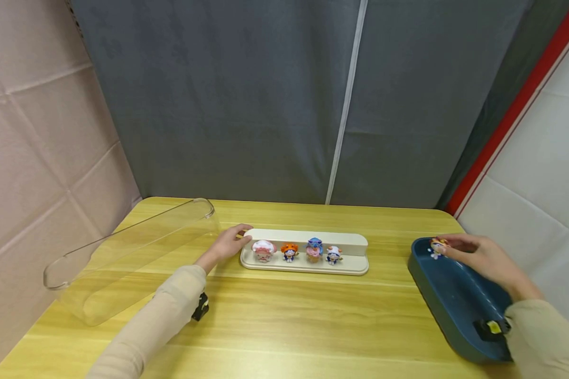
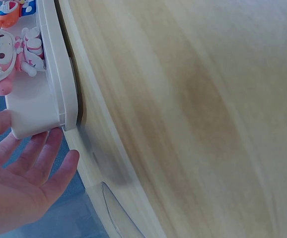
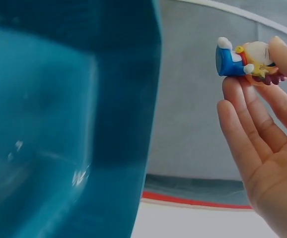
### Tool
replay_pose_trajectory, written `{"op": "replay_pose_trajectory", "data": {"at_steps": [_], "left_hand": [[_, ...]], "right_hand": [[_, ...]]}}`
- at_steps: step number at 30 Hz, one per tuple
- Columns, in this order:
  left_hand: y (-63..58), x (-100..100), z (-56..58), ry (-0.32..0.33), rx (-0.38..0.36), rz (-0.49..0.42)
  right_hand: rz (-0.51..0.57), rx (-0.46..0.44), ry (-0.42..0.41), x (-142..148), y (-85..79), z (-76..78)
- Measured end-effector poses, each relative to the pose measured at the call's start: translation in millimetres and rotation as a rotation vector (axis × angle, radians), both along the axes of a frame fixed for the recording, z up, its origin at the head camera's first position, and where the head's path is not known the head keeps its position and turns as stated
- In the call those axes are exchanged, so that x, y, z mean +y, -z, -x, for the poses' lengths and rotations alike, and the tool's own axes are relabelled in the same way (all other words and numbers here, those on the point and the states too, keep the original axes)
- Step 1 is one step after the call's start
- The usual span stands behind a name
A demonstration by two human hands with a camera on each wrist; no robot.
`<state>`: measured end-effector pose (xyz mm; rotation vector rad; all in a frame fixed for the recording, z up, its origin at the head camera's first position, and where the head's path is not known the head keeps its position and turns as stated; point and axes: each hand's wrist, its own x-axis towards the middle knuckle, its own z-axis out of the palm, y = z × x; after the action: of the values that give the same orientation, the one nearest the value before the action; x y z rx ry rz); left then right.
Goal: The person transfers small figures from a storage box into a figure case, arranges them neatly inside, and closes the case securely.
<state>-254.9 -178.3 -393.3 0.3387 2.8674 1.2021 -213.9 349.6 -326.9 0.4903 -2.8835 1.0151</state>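
Observation:
My left hand (image 1: pixel 227 241) touches the left end of a cream display base (image 1: pixel 308 267). In the left wrist view its fingers (image 2: pixel 39 153) are loosely extended against that end, the thumb near the upper corner. On the base stand a pink-and-white figurine (image 1: pixel 264 251), an orange-hooded one (image 1: pixel 290 251), a blue-hatted one with pink below (image 1: pixel 314 248) and a small white-capped one (image 1: pixel 334 255). My right hand (image 1: pixel 486 258) pinches a figurine (image 3: pixel 238 62) with a blue base and yellow and dark red head between thumb and fingers, over the far end of a blue bin (image 1: pixel 431 300).
A long transparent cover (image 1: pixel 137 258) lies slantwise on the wooden table (image 1: pixel 313 321) at left. Inside the bin, near the right wrist, is a black-and-yellow item (image 1: pixel 493 327). A grey curtain (image 1: pixel 227 105) hangs behind the table, with pale sheets on both sides.

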Motion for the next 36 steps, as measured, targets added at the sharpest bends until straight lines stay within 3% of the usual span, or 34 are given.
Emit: {"op": "replay_pose_trajectory", "data": {"at_steps": [18, 27, 36], "left_hand": [[0.8, 0.9, 0.5, -0.006, -0.001, -0.007], [1.8, -0.2, 1.3, -0.011, -0.003, -0.019], [0.8, 0.3, 0.4, -0.011, 0.001, -0.017]], "right_hand": [[0.009, 0.040, -0.031, -42.4, -15.4, 5.8], [0.035, 0.065, -0.087, -64.4, -11.3, 11.3], [0.050, 0.024, -0.114, -83.4, -0.9, 15.2]]}}
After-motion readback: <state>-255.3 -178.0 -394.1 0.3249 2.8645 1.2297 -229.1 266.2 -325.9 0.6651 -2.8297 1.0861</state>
